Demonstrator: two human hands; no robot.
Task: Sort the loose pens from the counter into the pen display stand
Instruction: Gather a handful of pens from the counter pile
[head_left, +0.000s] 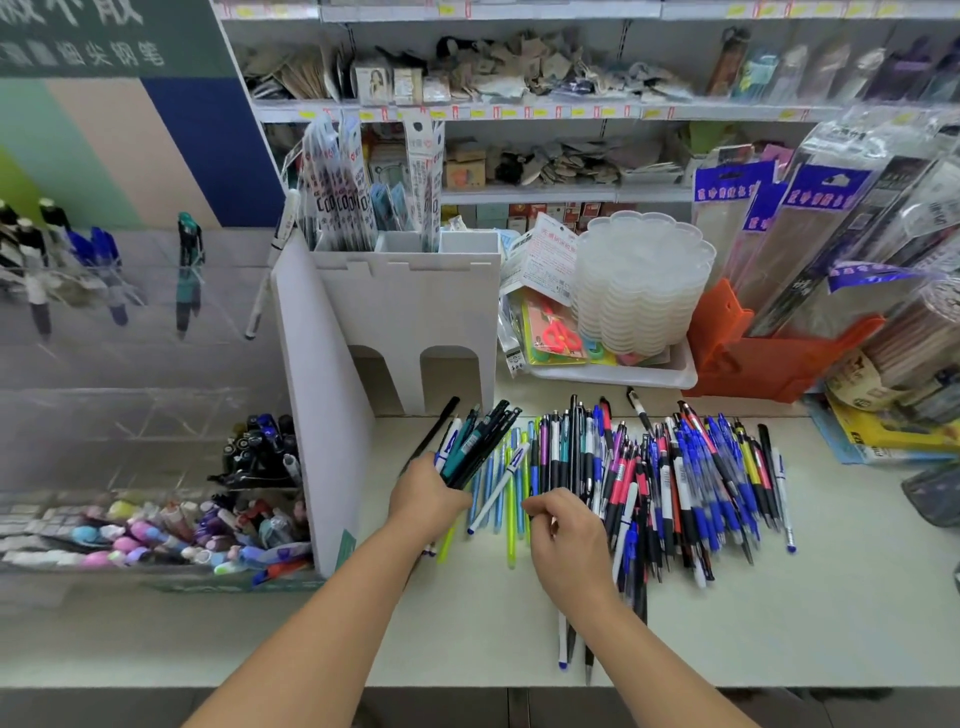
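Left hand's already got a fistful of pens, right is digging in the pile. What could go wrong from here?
1. The left hand grips a splayed bundle of dark pens; adding more may let one slip.
2. The right hand picks at the dense pile of pens; pulling one might drag its neighbours.
3. A few pens lie near the counter front edge and could roll off.
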